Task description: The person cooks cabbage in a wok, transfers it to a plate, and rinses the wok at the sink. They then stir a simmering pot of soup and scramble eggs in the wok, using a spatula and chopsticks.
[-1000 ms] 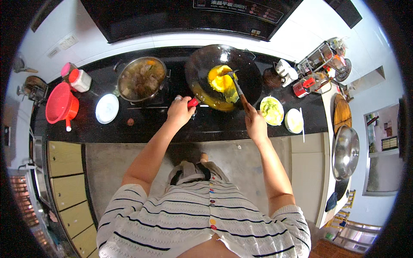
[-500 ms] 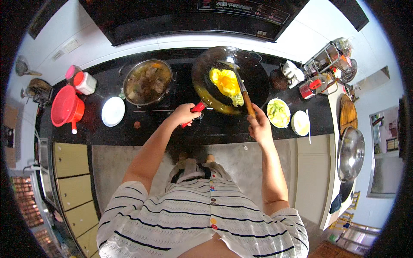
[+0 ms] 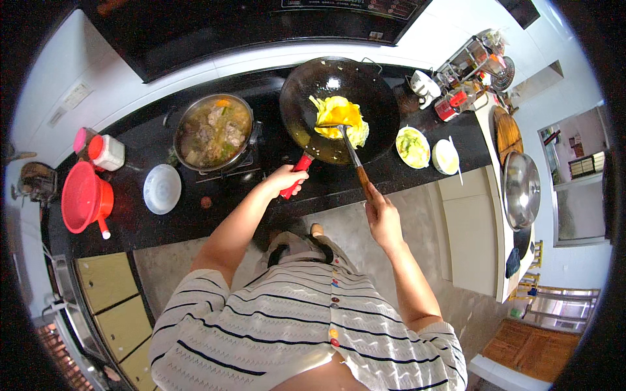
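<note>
A black wok (image 3: 375, 85) stands on the stove, and my left hand (image 3: 287, 181) is closed round its red handle (image 3: 298, 174). In my right hand (image 3: 383, 218) is the wooden handle of a metal spatula (image 3: 354, 156). The spatula's blade lies under or against a mass of yellow fried egg (image 3: 338, 114) in the middle of the wok; part of the blade is hidden by the egg. Smaller yellow bits lie on the wok's wall.
Left of the wok is a pot (image 3: 215, 130) of soup with meat chunks. A pale bowl (image 3: 162, 189), a red colander (image 3: 81, 202) and a lidded jar (image 3: 107, 153) stand further left. To the right are a bowl of chopped green vegetable (image 3: 413, 147), a small bowl (image 3: 446, 157) with chopsticks, and a metal lid (image 3: 521, 190).
The spatula has swung from the far right side of the egg to its near side, and the egg is folded into a more compact heap. My view has tilted.
</note>
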Tool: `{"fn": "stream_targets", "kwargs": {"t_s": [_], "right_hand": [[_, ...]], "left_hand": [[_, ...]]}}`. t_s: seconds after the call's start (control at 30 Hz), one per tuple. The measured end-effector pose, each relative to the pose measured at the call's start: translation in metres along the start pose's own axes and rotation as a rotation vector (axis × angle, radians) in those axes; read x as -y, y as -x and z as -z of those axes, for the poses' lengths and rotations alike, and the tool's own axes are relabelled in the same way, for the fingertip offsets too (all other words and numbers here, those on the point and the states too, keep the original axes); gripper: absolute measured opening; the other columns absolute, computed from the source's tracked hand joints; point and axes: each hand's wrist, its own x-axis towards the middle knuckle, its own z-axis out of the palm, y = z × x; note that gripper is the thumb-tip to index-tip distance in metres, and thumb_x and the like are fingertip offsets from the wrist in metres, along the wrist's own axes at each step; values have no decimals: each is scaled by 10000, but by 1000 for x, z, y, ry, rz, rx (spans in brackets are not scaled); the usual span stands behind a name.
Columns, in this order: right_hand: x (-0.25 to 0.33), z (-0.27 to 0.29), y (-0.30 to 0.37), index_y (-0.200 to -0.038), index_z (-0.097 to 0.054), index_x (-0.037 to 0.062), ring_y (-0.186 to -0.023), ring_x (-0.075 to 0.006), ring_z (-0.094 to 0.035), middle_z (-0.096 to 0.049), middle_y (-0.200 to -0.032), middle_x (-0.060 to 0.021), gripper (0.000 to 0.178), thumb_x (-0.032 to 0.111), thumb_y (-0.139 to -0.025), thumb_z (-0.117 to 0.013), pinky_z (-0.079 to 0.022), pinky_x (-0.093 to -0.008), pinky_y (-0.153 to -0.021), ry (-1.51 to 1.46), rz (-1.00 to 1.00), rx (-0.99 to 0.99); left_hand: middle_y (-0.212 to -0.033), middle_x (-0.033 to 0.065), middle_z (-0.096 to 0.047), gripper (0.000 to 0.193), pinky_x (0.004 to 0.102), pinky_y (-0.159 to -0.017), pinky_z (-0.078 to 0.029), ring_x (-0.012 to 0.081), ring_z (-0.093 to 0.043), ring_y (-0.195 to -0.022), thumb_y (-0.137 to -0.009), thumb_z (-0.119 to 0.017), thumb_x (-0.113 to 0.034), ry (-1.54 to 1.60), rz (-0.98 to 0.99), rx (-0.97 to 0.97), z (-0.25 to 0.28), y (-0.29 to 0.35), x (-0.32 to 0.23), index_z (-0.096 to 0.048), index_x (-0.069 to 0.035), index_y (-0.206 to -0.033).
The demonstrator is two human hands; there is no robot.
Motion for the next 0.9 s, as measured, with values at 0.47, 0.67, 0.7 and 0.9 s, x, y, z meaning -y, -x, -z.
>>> {"fn": "stream_targets", "kwargs": {"t_s": [0.47, 0.67, 0.7, 0.9], "right_hand": [[35, 21, 20, -1317, -479, 80, -838, -397, -602, -603, -947, -222, 456, 25, -865, -519, -495, -433, -724, 111, -71, 7], [4, -5, -36, -1296, -497, 108, -846, -397, -608, -600, -921, -225, 439, 53, -862, -532, -504, -454, -717, 148, -8, -55], [1, -6, -47, -1295, -497, 107, -849, -399, -608, -601, -925, -227, 437, 54, -862, -531, -503, -457, -718, 146, -13, -52], [-25, -10, -100, -1306, -476, 78, -738, -393, -608, -595, -854, -213, 431, 99, -877, -520, -514, -460, -638, 157, 170, -183]], "left_hand": [[-615, 62, -586, 390, 310, -434, -466, 167, -582, -463, -846, -621, -426, -480, -99, -403, -19, 7, 5, -545, -48, -904], [-598, 70, -589, 427, 322, -447, -477, 184, -589, -463, -832, -621, -460, -515, -108, -416, -20, 7, 5, -546, -47, -906], [-598, 70, -589, 428, 324, -448, -478, 185, -590, -463, -829, -626, -460, -515, -107, -420, -20, 7, 5, -545, -46, -905], [-552, 16, -532, 368, 287, -384, -415, 131, -511, -405, -840, -650, -425, -479, -151, -461, -23, 8, 4, -548, -74, -885]]}}
